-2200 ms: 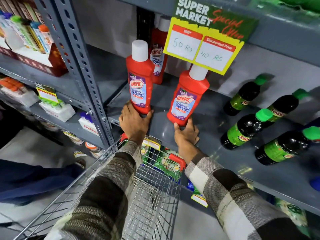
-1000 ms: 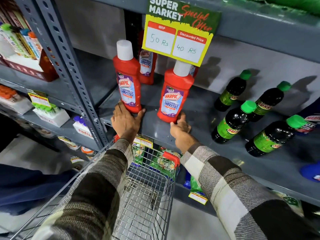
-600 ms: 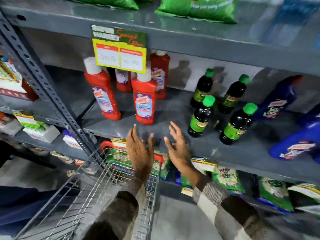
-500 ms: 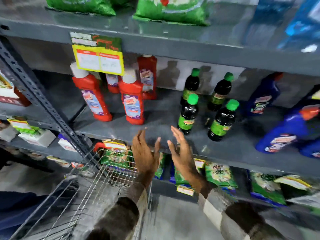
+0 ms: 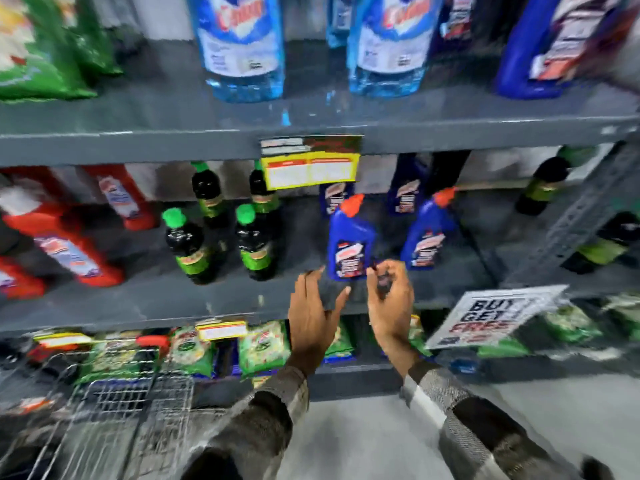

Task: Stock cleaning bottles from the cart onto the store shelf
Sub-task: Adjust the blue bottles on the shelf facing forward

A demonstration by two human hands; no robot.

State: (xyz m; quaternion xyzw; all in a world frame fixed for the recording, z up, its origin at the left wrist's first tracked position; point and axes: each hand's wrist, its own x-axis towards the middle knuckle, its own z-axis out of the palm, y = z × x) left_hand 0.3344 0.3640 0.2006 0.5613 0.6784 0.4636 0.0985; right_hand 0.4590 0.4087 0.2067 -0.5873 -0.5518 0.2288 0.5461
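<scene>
**Reaching for the front blue bottle on the middle shelf**

Judging the step as straightening or facing up the blue cleaner bottle [image 5: 350,242] standing near the front edge of the middle shelf [image 5: 145,303], just under the yellow price tag [image 5: 309,169]. Best done by closing in from both sides low on the body, keeping it upright, turning the label outward, and lining it up with the second blue bottle [image 5: 428,233] just to its right without knocking the pair behind.

Left hand [image 5: 313,318] rising in front of the shelf edge, just left of and below the blue cleaner bottle, palm turned inward, fingers long and loosely spread, thumb splayed, holding nothing. Right hand [image 5: 391,303] hovering just right of and below the same bottle, fingers curled inward toward the thumb; motion blur hiding whether anything small is pinched there, so cannot tell. Neither hand clearly touching the bottle. Wire cart [image 5: 114,403] sitting well to the lower left of it, contents too blurred to make out.
</scene>
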